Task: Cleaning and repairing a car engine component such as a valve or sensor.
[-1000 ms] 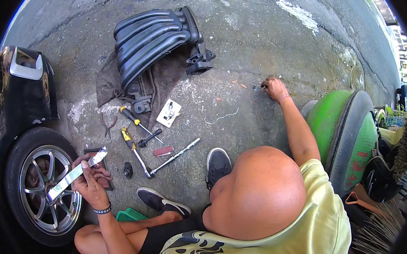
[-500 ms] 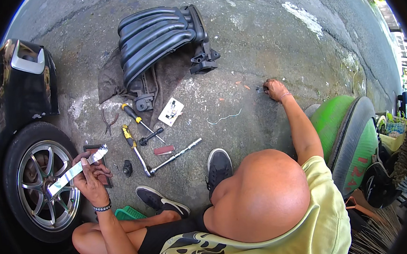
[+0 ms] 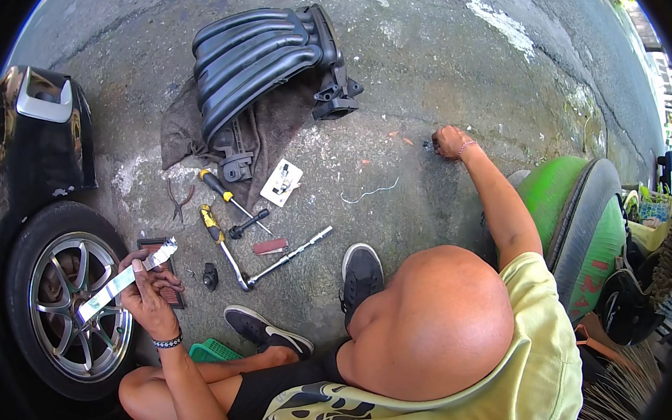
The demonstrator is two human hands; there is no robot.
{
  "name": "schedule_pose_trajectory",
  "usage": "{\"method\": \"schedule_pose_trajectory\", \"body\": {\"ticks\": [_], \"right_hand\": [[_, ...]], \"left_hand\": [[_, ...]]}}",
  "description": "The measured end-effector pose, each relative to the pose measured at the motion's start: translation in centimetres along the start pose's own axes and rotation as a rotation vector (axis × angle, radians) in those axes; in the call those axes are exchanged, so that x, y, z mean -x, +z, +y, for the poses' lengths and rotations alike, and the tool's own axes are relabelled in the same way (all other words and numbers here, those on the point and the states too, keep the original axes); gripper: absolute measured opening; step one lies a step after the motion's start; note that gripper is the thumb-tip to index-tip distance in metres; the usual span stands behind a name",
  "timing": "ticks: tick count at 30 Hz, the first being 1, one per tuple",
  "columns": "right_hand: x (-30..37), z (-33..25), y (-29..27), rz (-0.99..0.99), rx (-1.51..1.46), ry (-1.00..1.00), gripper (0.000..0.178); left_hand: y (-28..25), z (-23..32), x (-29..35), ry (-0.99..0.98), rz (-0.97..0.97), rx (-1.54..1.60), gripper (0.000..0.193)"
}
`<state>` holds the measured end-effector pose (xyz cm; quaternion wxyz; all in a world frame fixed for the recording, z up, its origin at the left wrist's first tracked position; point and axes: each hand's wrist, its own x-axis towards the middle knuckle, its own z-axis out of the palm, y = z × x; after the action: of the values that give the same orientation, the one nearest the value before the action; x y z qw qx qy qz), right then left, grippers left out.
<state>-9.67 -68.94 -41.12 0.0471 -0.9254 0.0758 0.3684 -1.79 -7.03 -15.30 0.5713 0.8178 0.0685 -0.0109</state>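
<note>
My left hand [image 3: 150, 298] pinches a shiny silver strip, like folded foil [image 3: 116, 291], between thumb and fingers, in front of the car wheel [image 3: 74, 307]. My right hand [image 3: 449, 142] is stretched out to the far right, its fingers curled down at the concrete. A small dark thing [image 3: 427, 145] shows at its fingertips; I cannot make out what it is. Between my hands lie a yellow-and-black screwdriver [image 3: 213, 184], a ratchet wrench [image 3: 212, 224] with a long extension bar [image 3: 300, 251], pliers [image 3: 177, 203] and a dull red block [image 3: 269, 246].
A black ribbed plastic intake manifold [image 3: 258, 61] rests on a dark cloth [image 3: 181, 131] at the far side. A white card [image 3: 280, 183] lies near it. A green basket [image 3: 212, 351] sits by my left leg, and a big green rounded container [image 3: 551, 197] stands right.
My right hand has shifted slightly to the left and away from me, still low over the concrete. My left hand and the silver strip have hardly moved.
</note>
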Motion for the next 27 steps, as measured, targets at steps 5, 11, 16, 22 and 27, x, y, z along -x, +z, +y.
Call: {"method": "schedule_pose_trajectory", "body": {"ticks": [5, 11, 16, 22, 27], "right_hand": [[0.3, -0.1, 0.6, 0.112, -0.004, 0.054, 0.023], [1.7, -0.9, -0.1, 0.186, -0.050, -0.011, 0.017], [1.6, -0.7, 0.7, 0.186, -0.009, -0.068, 0.018], [0.8, -1.4, 0.3, 0.052, 0.296, -0.183, 0.020], [1.7, -4.1, -3.1, 0.563, -0.301, -0.014, 0.013]], "left_hand": [[-0.3, 0.3, -0.2, 0.003, -0.009, -0.010, 0.032], [-0.4, 0.3, -0.2, 0.018, -0.027, 0.001, 0.030], [0.1, 1.0, -0.1, 0.004, -0.045, -0.058, 0.026], [-0.6, 3.9, 0.1, -0.025, 0.011, -0.114, 0.025], [-3.0, 7.9, 0.3, -0.005, -0.050, -0.111, 0.021]]}}
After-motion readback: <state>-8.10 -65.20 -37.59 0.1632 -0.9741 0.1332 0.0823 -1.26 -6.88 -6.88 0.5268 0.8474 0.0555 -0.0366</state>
